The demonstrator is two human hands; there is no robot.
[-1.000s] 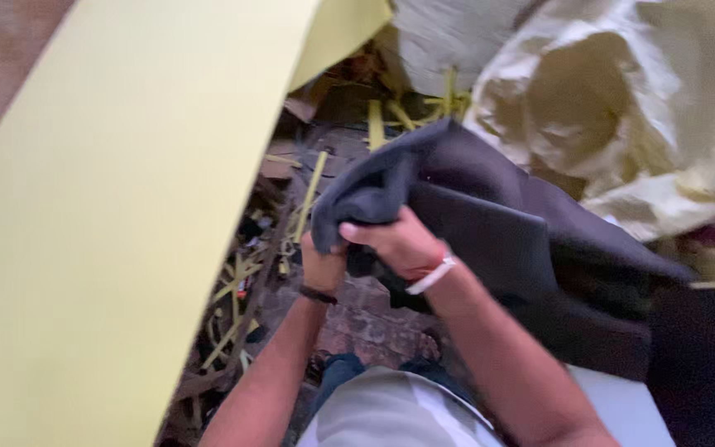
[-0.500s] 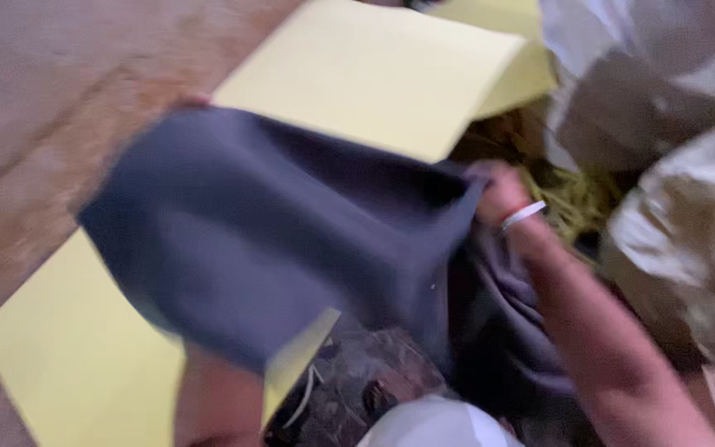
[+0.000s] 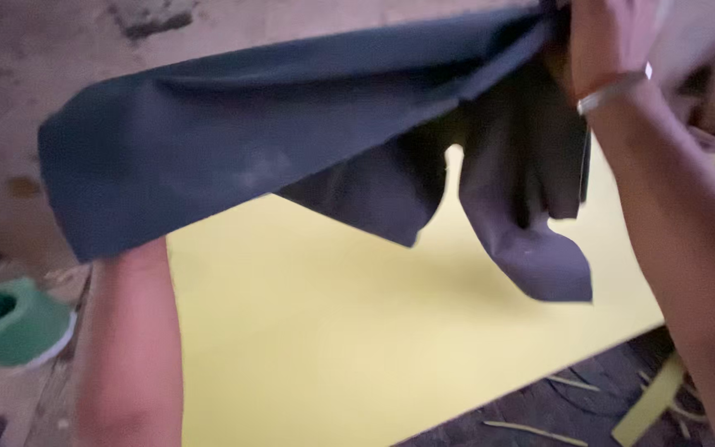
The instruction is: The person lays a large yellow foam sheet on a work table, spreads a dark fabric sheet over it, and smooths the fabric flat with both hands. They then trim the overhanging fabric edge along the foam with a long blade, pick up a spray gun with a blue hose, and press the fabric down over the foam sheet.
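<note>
The light is soft and even, with a warm cast and no hard glare anywhere. The dark cloth is smeared by motion blur, its edges feathered and its folds mostly lost, though a faint dusty sheen shows near its middle. Under it a diffuse shadow falls across the yellow sheet, which is the brightest thing in view and evenly lit. The right hand and the forearm below it look soft and streaked (the thin bracelet catches a small highlight). The green object at the left edge is out of focus, and the floor behind is hazy and dull
</note>
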